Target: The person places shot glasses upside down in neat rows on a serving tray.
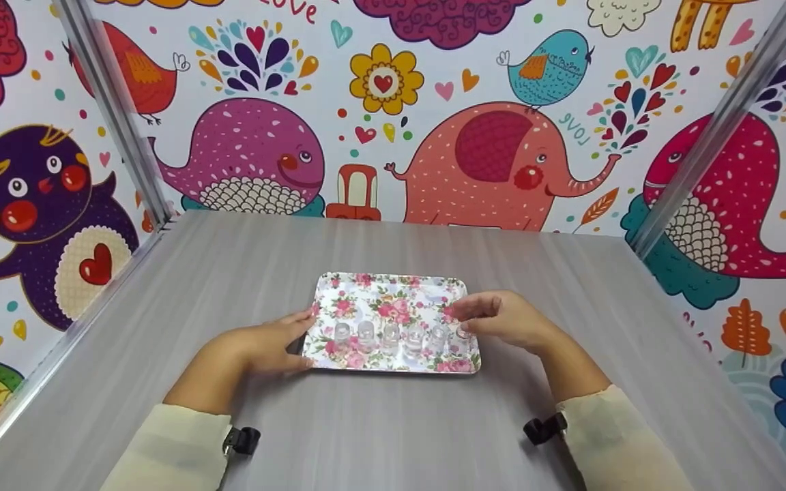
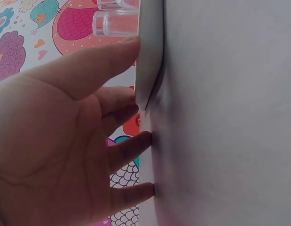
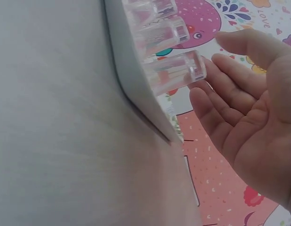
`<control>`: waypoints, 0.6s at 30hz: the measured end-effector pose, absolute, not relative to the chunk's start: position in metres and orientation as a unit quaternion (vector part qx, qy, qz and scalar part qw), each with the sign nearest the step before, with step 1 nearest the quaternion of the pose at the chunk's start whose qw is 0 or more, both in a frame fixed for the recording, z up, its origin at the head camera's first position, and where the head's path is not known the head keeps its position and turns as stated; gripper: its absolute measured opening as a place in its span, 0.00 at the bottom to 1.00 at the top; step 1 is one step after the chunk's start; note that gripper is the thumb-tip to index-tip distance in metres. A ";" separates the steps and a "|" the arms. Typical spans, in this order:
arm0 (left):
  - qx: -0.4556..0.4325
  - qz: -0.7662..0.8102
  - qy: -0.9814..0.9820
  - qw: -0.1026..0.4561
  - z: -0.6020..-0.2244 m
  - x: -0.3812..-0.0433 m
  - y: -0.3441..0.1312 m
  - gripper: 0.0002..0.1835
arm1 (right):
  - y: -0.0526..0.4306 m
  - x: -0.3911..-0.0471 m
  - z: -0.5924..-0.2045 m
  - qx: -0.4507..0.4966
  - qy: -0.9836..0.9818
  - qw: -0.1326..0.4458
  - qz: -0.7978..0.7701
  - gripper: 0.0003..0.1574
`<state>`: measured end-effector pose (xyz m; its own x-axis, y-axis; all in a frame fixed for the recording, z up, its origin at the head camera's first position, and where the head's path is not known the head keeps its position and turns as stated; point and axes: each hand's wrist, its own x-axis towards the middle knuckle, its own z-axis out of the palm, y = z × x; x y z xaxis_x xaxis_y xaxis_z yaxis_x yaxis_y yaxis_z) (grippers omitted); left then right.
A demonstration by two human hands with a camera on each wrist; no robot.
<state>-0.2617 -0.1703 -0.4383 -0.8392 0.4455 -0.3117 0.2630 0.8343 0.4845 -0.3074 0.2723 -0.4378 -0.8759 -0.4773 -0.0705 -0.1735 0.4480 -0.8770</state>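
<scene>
A white tray (image 1: pixel 379 290) with pink flowers lies on the table. Several small clear glasses (image 1: pixel 391 335) stand in a row along its near half. At the tray's left end, my left hand (image 1: pixel 267 346) touches the rim with thumb and index finger, the other fingers spread and fairly straight, tips at the table in the left wrist view. My right hand (image 1: pixel 509 319) hovers over the right end, fingers loosely bent. In the right wrist view its fingers are just behind the rightmost glass (image 3: pixel 176 73), while the thumb stands away from it.
The grey table (image 1: pixel 393 429) spreads around the tray. Cartoon-patterned walls (image 1: pixel 338 82) enclose it at the back and sides, with metal posts (image 1: pixel 127 123) at the rear corners. Black straps (image 1: pixel 243 440) sit at both wrists.
</scene>
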 end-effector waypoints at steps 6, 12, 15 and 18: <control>0.186 0.217 0.934 0.214 -0.436 -0.261 -0.168 0.48 | 0.276 -0.314 -0.428 -0.140 0.851 0.104 -0.495 0.22; 0.183 0.211 0.936 0.213 -0.435 -0.261 -0.169 0.48 | 0.275 -0.320 -0.424 -0.110 0.854 0.081 -0.502 0.22; 0.185 0.213 0.936 0.212 -0.435 -0.260 -0.169 0.48 | 0.275 -0.321 -0.423 -0.096 0.854 0.076 -0.505 0.23; 0.190 0.215 0.934 0.212 -0.435 -0.260 -0.170 0.49 | 0.276 -0.322 -0.424 -0.082 0.851 0.072 -0.513 0.23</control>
<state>-0.2599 -0.1702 -0.4355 -0.8378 0.4466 -0.3140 0.2646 0.8352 0.4820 -0.3220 0.2759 -0.4238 -0.9764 -0.2124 -0.0382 -0.0653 0.4596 -0.8857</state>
